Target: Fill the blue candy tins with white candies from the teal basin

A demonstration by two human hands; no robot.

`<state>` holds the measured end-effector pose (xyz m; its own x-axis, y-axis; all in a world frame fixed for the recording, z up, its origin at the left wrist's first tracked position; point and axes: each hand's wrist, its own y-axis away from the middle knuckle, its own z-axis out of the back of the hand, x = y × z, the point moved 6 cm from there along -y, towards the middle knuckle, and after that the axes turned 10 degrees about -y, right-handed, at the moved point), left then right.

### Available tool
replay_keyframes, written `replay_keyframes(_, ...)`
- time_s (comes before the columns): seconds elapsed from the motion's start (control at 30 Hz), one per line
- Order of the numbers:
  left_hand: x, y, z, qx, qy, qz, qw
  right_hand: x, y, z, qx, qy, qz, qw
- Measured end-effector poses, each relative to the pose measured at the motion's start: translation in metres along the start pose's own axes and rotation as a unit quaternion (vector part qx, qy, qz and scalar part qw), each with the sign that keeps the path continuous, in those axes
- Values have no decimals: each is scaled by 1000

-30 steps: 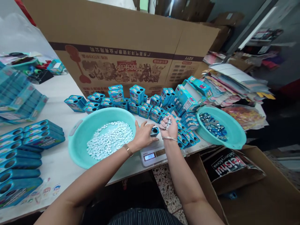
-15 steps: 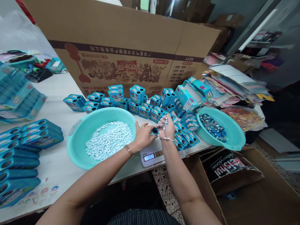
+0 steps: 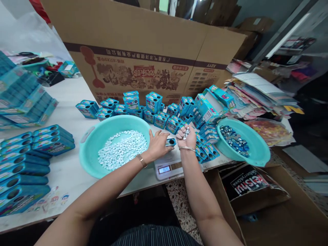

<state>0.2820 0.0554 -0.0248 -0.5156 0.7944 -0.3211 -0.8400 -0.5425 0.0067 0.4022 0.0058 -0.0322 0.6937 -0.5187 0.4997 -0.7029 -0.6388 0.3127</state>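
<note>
My left hand (image 3: 156, 146) grips a small blue candy box (image 3: 171, 141) by its sides, the dark round hole in its top facing up. Under it, partly hidden, lies a white digital scale (image 3: 167, 174) with a lit display. My right hand (image 3: 190, 139), palm up, is curled around a handful of pale blue-white candies (image 3: 187, 132) just right of the box. To the left stands a turquoise basin (image 3: 85, 155) with a heap of the same candies (image 3: 123, 148). Several more blue boxes (image 3: 161, 120) stand behind my hands.
At the right edge, another turquoise basin (image 3: 258, 150) holds shiny blue-silver pieces (image 3: 233, 139). A large cardboard sheet (image 3: 153, 44) rises behind the boxes. Stacked blue boxes (image 3: 53, 142) fill the left side. Piled papers (image 3: 263, 92) lie back right, and an open carton (image 3: 276, 218) sits below.
The box in my left hand has come slightly away from my right hand, and more of its top shows. The view has shifted a little. The scale's reading has changed.
</note>
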Motion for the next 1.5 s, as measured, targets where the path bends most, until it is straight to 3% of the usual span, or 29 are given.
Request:
replay_keyframes(0.6, 0, 0, -1, 7, -17, -5, 1000, -3, -1, -1, 11, 20, 2, 1000)
replay_keyframes(1.0, -1, -2, 0, -1, -17, -10, 1000, -7, 5, -3, -24, -18, -26, 999)
replay_keyframes(1.5, 0, -6, -5, 1, -16, -9, 1000, -7, 4, -1, -32, -1, -4, 999)
